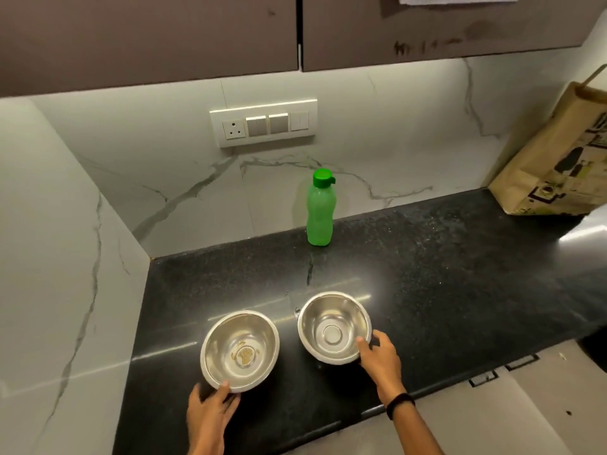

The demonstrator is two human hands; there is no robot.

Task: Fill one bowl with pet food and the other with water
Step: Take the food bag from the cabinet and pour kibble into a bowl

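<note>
Two empty steel bowls sit side by side on the black countertop (427, 290). The left bowl (239, 351) has a faint yellowish mark at its bottom; my left hand (212, 410) holds its near rim, thumb over the edge. My right hand (381, 359) grips the near right rim of the right bowl (333, 326), thumb inside. A green water bottle (319, 208) with its green cap closed stands upright at the back by the wall. A brown paper bag (555, 162) leans at the far right.
A marble wall closes the left side and the back, with a switch panel (264, 124) above the counter. Brown cabinets (147, 37) hang overhead. The counter's front edge runs just behind my wrists.
</note>
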